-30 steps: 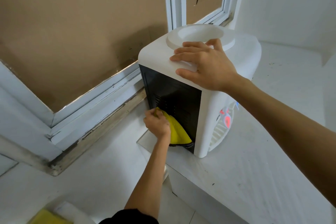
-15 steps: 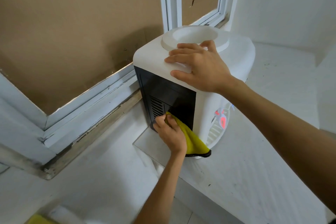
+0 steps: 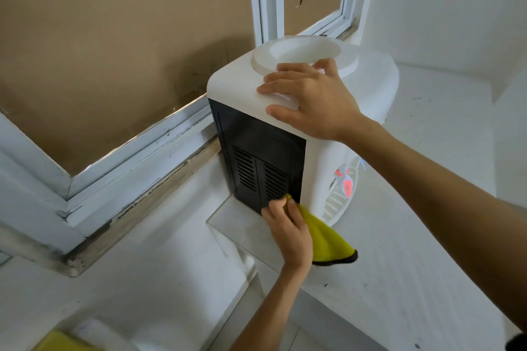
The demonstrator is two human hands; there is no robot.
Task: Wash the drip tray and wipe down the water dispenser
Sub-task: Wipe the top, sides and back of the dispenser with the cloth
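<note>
Biggest first: white tiled counter [image 3: 399,279], with the white plastic tabletop water dispenser [image 3: 319,157] standing upright on it in the corner by the white-framed window [image 3: 159,137]. All positions below are relative to the dispenser.

Its black vented back panel [image 3: 256,157] faces me. The front with the red tap levers [image 3: 346,184] is turned away to the right, mostly hidden. Drip tray: can't make it out from here, only white ribbing low at the front edge.

My right hand [image 3: 313,100] lies flat on the dispenser's top, fingers spread beside the round bottle well [image 3: 305,51]. It's pressing, not gripping; nothing is held.

My left hand [image 3: 288,234] is at the panel's lower right corner, fingers closed around a bunched yellow microfibre cloth with dark edging [image 3: 328,239]. One end touches the vents; the rest hangs loose toward the counter.

Handling, my read:
- No bottle loaded, so the dispenser is probably light and could slide or tip under wiping pressure. Hence the top brace.
- The shell is smooth and stiff. I'd hold it at the top corners, not the taps.
- Vent slats look thin, so I'd go light there.
- The cloth is soft and limp. Keep it bunched, or the loose end will drag.
</note>
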